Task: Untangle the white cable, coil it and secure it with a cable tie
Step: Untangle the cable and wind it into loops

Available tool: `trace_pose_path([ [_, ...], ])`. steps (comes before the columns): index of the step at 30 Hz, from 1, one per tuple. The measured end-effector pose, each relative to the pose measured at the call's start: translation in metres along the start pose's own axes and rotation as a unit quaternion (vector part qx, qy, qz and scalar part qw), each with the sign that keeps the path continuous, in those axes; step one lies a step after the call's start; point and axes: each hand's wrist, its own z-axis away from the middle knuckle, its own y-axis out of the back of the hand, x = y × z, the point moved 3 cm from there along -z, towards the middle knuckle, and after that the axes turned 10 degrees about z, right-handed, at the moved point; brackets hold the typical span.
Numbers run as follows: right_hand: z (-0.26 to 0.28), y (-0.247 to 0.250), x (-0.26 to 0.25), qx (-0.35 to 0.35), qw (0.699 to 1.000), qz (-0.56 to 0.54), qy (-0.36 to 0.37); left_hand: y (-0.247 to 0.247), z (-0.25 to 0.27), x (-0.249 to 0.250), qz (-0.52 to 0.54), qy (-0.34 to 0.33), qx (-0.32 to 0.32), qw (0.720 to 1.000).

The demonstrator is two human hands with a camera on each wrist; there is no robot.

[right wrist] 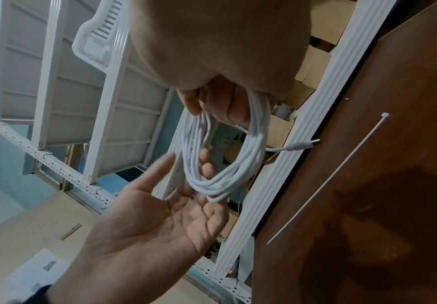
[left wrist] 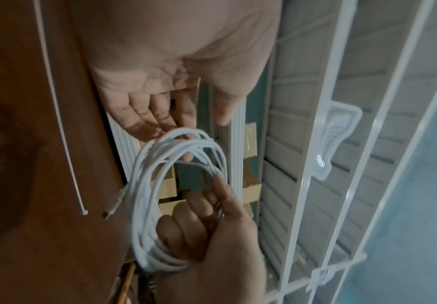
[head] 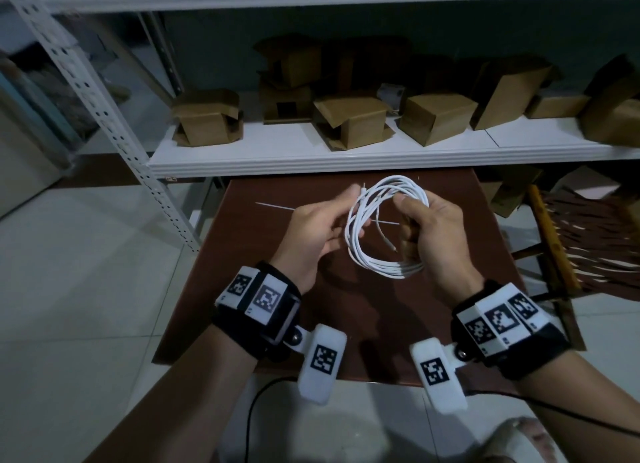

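Already the white cable hung coiled in several loops at the centre of the head frame, above the brown worktop. My right hand had its grip curled round the coil's right side. My left hand kept its fingers apart and relaxed, touching the left of the loops. Behind the coil, the cable tie lay flat on the worktop.

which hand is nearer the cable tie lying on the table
Left. The left hand hovers right over the middle of the cable tie, hiding part of it. The right hand, gripping the coiled white cable, sits just past the tie's right end.
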Motion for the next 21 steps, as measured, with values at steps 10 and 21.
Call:
trace_pose_path([
  [10,0.004,-0.010,0.001,-0.023,1.000,0.000,0.000,-0.013,-0.013,-0.019,-0.126,-0.091,-0.015,0.988],
  [21,0.003,-0.016,0.000,-0.083,0.996,-0.016,0.029,-0.007,-0.020,-0.024,-0.161,-0.220,-0.010,0.962],
])
